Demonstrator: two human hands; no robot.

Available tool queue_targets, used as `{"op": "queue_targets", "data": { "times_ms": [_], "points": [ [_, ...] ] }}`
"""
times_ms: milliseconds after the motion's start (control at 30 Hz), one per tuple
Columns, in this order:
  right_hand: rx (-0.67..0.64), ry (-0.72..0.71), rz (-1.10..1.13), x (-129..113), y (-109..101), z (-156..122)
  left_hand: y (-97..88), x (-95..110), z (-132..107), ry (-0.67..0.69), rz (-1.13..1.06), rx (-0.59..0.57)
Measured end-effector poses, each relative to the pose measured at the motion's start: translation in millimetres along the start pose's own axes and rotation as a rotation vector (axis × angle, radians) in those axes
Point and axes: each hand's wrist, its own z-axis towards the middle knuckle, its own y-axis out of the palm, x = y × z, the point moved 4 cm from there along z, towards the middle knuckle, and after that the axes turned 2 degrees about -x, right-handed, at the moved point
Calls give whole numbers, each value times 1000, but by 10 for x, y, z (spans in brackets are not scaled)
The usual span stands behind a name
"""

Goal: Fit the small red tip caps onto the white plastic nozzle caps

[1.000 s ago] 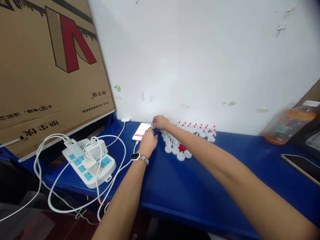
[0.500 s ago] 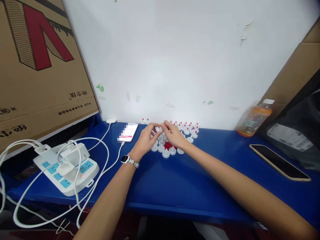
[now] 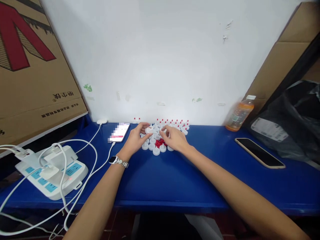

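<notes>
A cluster of small white caps [image 3: 152,146] lies on the blue table [image 3: 175,180] near the wall, around a little heap of red pieces [image 3: 159,142]. Behind them stand rows of white caps with red tips [image 3: 175,122]. My left hand [image 3: 135,139], with a watch on its wrist, reaches over the left of the cluster and pinches a white cap [image 3: 148,130]. My right hand [image 3: 175,138] rests on the right of the cluster, its fingers curled over the caps; what they hold is too small to make out.
A lit phone [image 3: 119,132] on a white cable lies left of the caps. A white power strip [image 3: 52,171] with plugs sits at the front left. A cardboard box [image 3: 32,66] leans at left. An orange bottle [image 3: 239,114], a dark phone [image 3: 260,153] and a black bag [image 3: 292,123] are at right.
The view has swung right and down. Both hands drew back from beside the lit phone to the cluster of white caps, and the left hand now pinches a cap.
</notes>
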Motion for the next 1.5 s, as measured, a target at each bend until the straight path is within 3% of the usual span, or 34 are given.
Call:
{"op": "queue_targets", "data": {
  "times_ms": [133, 267, 400, 533, 600, 733, 833, 900, 1067, 1267, 1500],
  "points": [
    [29, -98, 294, -204, 73, 9, 54, 13, -16, -13, -53, -27],
    [40, -169, 611, -292, 188, 193, -7, 52, -21, -10, -37, 4],
    [40, -190, 620, -388, 261, 425, -216, -34, -5, -65, 70, 120],
    [-213, -267, 474, -599, 477, 552, -449, -206, -9, -203, 150, 319],
    [-320, -304, 269, -670, 595, 579, -461, -297, -9, -294, 210, 265],
    [-371, -356, -118, -691, 677, 654, -316, -430, -49, -410, 293, -6],
    [-346, -336, -154, -660, 620, 705, -200, -450, -97, -400, 288, -92],
    [-288, -294, -87, -626, 553, 707, -159, -454, -88, -393, 291, -86],
    [-137, -201, 60, -432, 427, 624, -196, -553, 286, -390, 445, 108],
    [-56, -107, 157, -158, 384, 652, -97, -942, 945, -534, 516, 190],
    [-35, -83, 276, -119, 306, 681, 101, -1217, 1063, -609, 508, 216]
  ]
}}
